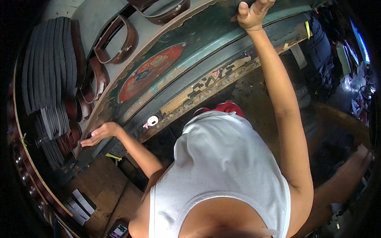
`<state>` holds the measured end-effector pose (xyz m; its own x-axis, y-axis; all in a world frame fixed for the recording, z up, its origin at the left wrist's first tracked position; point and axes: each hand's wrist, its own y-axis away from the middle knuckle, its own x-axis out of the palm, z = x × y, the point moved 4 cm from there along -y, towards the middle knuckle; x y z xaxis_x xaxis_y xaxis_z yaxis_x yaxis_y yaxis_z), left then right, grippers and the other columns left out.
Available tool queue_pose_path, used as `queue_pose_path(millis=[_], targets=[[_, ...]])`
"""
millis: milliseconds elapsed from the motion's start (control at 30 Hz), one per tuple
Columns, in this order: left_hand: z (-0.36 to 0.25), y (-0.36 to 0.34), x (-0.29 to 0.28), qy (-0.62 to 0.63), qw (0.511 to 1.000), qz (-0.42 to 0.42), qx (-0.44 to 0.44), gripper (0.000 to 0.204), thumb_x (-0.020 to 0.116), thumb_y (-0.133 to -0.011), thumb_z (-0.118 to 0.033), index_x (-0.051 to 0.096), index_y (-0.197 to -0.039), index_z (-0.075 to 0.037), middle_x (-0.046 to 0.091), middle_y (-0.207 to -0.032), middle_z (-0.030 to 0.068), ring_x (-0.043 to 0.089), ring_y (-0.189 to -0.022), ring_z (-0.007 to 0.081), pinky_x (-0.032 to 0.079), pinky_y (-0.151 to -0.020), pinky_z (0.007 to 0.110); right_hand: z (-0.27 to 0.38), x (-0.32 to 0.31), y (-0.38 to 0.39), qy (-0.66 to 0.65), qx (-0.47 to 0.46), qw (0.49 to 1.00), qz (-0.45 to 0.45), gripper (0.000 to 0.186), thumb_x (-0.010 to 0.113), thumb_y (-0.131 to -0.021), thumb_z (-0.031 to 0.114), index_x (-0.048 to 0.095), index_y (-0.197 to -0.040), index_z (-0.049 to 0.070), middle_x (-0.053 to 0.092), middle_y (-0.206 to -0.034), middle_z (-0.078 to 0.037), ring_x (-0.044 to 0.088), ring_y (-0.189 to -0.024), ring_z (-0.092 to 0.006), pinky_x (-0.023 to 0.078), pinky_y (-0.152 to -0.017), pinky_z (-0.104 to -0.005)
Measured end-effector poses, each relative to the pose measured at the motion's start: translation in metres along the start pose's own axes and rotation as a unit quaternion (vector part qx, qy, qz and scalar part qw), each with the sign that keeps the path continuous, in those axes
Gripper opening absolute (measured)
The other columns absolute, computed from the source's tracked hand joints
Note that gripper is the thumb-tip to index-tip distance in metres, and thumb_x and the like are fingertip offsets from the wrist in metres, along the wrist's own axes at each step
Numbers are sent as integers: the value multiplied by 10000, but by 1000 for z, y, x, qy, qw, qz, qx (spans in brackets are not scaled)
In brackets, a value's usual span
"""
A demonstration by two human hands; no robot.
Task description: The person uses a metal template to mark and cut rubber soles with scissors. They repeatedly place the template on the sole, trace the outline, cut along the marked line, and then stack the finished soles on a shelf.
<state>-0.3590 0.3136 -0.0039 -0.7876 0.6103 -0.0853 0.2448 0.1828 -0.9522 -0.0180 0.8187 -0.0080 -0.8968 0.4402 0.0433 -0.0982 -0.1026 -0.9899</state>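
My left hand (99, 134) is at the lower left end of a worn green machine panel (198, 43), its fingers stretched out and holding nothing. High on the right, my right hand (253, 16) rests by the panel's other end with thumb and fingers apart; its fingertips run up to the picture's edge. A faded red oval plate (152, 72) is fixed to the panel between my hands. Nearer to me runs a worn ledge (214, 81) with a small white round gadget (152, 120) on it.
Brown curved bands (117, 41) rest on the grey surface behind the panel. A stack of dark grey strips (49, 65) is at the left. Pale strips (81, 206) and a phone-like device (118, 230) lie lower left. Someone's bare limb (345, 174) shows lower right.
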Motion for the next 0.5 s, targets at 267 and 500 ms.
queue_pose_path(millis=[267, 500], targets=[[-12, -6, -10, -17, 999, 35, 6, 627, 244, -1107, -350, 206, -1498, 140, 214, -1537, 381, 180, -1479, 498, 199, -1188, 612, -5, 7, 4, -7, 5, 1000, 14, 770, 416, -1002, 552, 346, -1545, 11, 268, -1614, -287, 238, -1508, -474, 147, -1231, -577], [-13, -14, -17, 2, 999, 27, -35, 637, 293, -1100, -391, 273, -1433, 151, 292, -1449, 362, 268, -1411, 490, 225, -1158, 616, -9, 12, 8, -28, 2, 1000, 13, 768, 448, -995, 549, 353, -1547, 24, 271, -1619, -272, 233, -1513, -465, 146, -1233, -579]])
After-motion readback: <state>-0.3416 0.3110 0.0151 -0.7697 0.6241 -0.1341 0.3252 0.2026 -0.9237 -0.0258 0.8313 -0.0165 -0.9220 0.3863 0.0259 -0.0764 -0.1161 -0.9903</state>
